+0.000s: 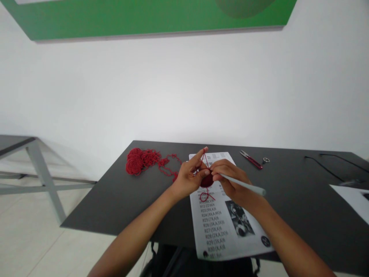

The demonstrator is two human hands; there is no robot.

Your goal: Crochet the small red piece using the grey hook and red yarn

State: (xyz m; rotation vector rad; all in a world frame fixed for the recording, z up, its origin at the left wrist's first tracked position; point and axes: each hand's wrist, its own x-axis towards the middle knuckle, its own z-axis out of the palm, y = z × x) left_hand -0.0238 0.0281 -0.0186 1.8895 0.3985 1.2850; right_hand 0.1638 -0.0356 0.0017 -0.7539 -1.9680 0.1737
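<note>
Between my hands is a small dark red crochet piece (206,180), held up over a printed sheet. My left hand (188,173) pinches its left edge, and a strand of red yarn (204,157) loops over the raised index finger. My right hand (230,177) grips a crochet hook (245,185) with a pale, thick handle pointing down to the right. The hook's tip is hidden at the crochet piece. A loose yarn tail curls below the piece, over the paper. Leftward, a trail of yarn runs to a red yarn ball (135,161) on the table.
The printed pattern sheet (213,231) lies on the dark table (138,200). Small red-handled snips (252,159) rest behind my right hand. Eyeglasses (343,181) and another white sheet (350,200) lie at the right. A white wall stands behind; another table (17,143) is at far left.
</note>
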